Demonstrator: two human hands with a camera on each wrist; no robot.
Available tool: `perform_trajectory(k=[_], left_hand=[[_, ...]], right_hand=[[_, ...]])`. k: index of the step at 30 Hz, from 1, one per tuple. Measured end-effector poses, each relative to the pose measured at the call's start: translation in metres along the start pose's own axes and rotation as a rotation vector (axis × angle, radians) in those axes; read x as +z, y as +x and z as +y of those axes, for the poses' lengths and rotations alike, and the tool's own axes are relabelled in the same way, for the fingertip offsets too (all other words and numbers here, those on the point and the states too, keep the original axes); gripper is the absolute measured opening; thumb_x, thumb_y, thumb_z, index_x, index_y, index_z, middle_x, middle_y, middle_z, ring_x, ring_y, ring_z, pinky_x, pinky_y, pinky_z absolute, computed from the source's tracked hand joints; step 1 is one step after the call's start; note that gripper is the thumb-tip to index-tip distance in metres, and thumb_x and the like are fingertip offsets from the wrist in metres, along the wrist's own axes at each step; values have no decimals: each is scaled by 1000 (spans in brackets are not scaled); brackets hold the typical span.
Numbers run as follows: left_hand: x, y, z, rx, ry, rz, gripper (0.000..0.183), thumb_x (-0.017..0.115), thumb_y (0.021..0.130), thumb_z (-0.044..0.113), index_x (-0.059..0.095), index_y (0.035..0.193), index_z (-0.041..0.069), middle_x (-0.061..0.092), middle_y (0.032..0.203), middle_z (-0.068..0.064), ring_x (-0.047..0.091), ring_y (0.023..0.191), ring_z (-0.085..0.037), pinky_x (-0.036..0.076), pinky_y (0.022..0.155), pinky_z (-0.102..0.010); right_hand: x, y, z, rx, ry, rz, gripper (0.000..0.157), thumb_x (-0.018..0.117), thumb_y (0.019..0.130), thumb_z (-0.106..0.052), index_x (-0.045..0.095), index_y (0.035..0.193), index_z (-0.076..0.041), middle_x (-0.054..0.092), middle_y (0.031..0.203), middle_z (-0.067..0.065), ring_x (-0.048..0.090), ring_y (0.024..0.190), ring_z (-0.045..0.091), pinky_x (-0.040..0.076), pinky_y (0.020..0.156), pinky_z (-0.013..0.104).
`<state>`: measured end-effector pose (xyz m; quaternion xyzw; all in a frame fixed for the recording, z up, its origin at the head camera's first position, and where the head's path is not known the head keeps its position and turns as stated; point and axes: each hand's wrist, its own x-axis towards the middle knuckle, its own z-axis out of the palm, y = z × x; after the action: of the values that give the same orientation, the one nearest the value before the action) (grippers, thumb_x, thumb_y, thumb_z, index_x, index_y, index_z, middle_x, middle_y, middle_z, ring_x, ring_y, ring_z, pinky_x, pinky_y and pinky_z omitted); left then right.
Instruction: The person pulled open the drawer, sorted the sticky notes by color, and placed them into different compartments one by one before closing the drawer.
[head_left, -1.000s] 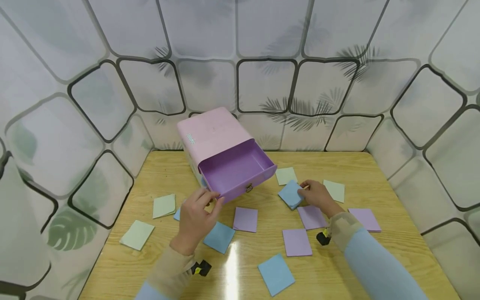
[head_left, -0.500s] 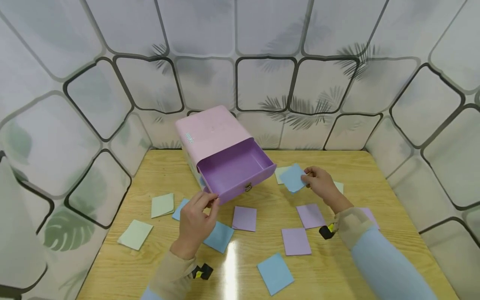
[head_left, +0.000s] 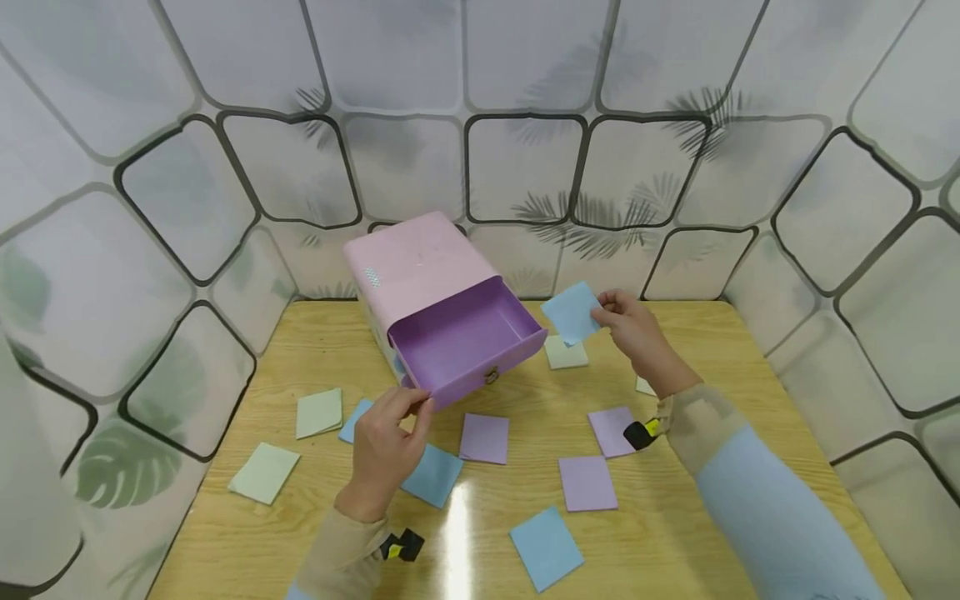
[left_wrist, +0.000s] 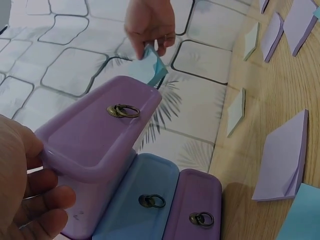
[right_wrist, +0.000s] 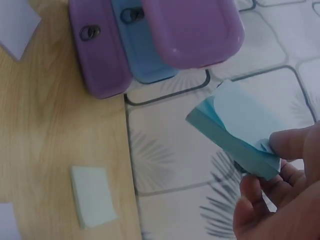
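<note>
A pink drawer box (head_left: 420, 262) stands at the back of the table, its purple top drawer (head_left: 491, 354) pulled out and nothing in it. My left hand (head_left: 386, 446) pinches the drawer's near left corner. To the drawer's right, my right hand (head_left: 636, 337) holds a blue sticky note pad (head_left: 570, 311) by one edge, up in the air. The right wrist view shows the thumb on top of the pad (right_wrist: 240, 125), its top sheet slightly lifted, and fingers underneath. In the left wrist view, blue (left_wrist: 137, 200) and purple (left_wrist: 192, 210) lower drawers are closed.
Green pads (head_left: 318, 412) lie at the left, with another green pad (head_left: 566, 352) below the raised one. Several purple pads (head_left: 587, 483) and blue pads (head_left: 546, 548) are spread over the wooden table (head_left: 645, 542). A patterned cloth wall (head_left: 525, 167) encloses the back and sides.
My right hand has lifted the blue pad off the table and raised it up and slightly left, toward the open drawer. My left hand stays at the drawer's corner.
</note>
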<state>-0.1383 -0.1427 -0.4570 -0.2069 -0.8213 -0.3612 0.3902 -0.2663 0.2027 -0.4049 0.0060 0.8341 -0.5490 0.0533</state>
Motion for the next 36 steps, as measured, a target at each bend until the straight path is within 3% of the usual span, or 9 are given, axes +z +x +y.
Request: perform_trajectory(k=[7, 14, 19, 26, 30, 36], left_hand=[[0, 3, 0, 10, -19, 42, 8, 69, 81, 0, 71, 88, 2, 62, 86, -8, 62, 64, -14, 52, 52, -27], [-2, 2, 1, -13, -28, 10, 8, 70, 81, 1, 70, 89, 1, 60, 86, -9, 62, 63, -17, 51, 52, -25], [-3, 1, 0, -29, -17, -23, 7, 70, 83, 4, 69, 89, 2, 62, 81, -6, 62, 66, -16, 51, 54, -26], [-3, 0, 0, -16, 5, -57, 7, 70, 84, 6, 68, 90, 3, 64, 79, -5, 62, 67, -15, 52, 58, -30], [-5, 0, 2, -6, 7, -73, 9, 70, 83, 5, 68, 91, 3, 66, 80, -5, 63, 67, -15, 52, 58, -29], [-7, 2, 1, 2, 2, -95, 9, 70, 83, 5, 68, 92, 3, 67, 81, -6, 64, 67, -15, 53, 58, -29]], right_hand=[[7, 4, -18, -84, -8, 73, 33, 53, 100, -24, 50, 122, 0, 51, 105, 11, 48, 97, 23, 40, 81, 34], [13, 6, -35, -162, 52, 112, 30, 57, 98, -24, 53, 119, -3, 53, 103, 7, 49, 94, 18, 40, 81, 31], [18, 2, -51, -198, 155, 25, 28, 57, 98, -26, 51, 117, -6, 52, 103, 3, 49, 95, 16, 39, 80, 31], [37, -3, -66, -161, 207, -107, 28, 56, 99, -20, 51, 119, -2, 53, 103, 3, 50, 96, 15, 40, 86, 29], [53, -5, -77, -136, 159, -146, 28, 55, 99, -15, 52, 119, 4, 56, 103, 11, 53, 98, 22, 42, 91, 35], [67, -2, -83, -92, 23, -184, 25, 58, 97, -15, 56, 116, 0, 60, 102, 13, 53, 95, 24, 45, 82, 37]])
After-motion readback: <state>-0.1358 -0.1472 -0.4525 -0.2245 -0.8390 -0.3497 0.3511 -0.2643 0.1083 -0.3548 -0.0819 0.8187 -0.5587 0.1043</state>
